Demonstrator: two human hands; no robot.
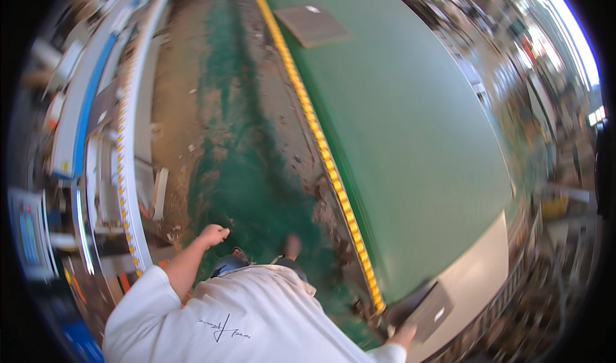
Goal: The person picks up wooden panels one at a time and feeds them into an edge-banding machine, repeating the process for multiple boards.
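Note:
My left hand [215, 234] hangs in front of me over the green floor, its fingers curled closed with nothing seen in them. Down at the lower right, my right hand [403, 335] grips the near edge of a flat grey-brown rectangular panel [435, 313] with a small white label. That panel is tilted over the end of a wide green conveyor belt [410, 151], with a dark shadow beside it. Motion blur softens the fingers of my right hand. A second brown panel [312, 25], also with a white label, lies flat on the belt's far end.
A yellow notched strip [321, 148] runs along the belt's left edge. Beige board [471, 267] borders the belt's near right end. Left of the worn green walkway [237, 170] stands a long machine with a white rail [131, 125] and blue stripe. A control screen [29, 234] sits far left.

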